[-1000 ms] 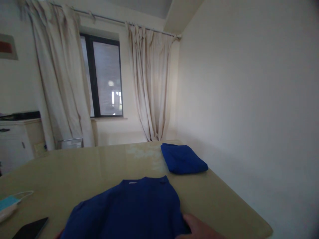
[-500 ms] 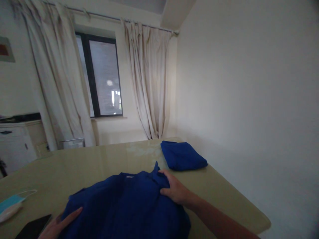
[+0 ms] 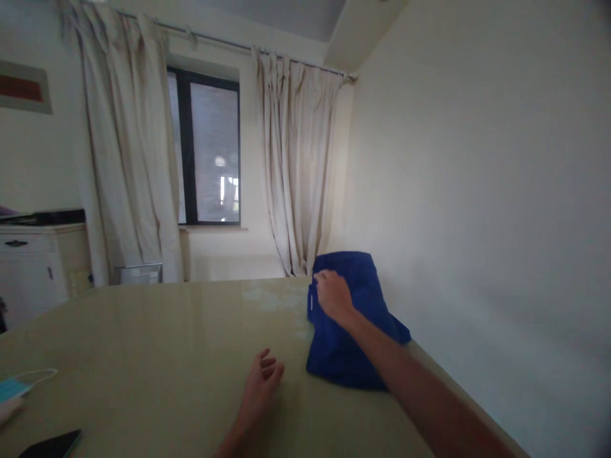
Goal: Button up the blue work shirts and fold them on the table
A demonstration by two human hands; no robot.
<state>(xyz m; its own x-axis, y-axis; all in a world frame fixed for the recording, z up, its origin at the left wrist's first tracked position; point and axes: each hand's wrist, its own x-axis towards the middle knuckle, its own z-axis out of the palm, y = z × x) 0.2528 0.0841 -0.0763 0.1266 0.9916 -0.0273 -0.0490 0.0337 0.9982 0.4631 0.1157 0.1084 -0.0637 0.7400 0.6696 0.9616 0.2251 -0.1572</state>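
A blue garment (image 3: 353,343), probably a shirt, is at the right side of the table, spread over the spot of the folded blue cloth, of which a corner (image 3: 401,329) seems to stick out at the right. Its upper-left part is gripped by my right hand (image 3: 333,294), fingers bent over the fabric. A small white tag shows at the garment's left edge. My left hand (image 3: 265,374) hovers over the table left of the garment, holding nothing, its fingers loosely bent and apart.
The glossy yellowish table (image 3: 167,343) borders a white wall on the right. A blue face mask (image 3: 13,388), a pale object (image 3: 9,409) and a dark flat phone-like object (image 3: 52,444) lie at the left. Beyond are curtains (image 3: 128,159), a window (image 3: 214,152) and a white cabinet (image 3: 33,267).
The blue garment has moved from in front of me to the right, onto the folded cloth, with my right hand. My left hand has let go of it and moved right. The view shifted slightly.
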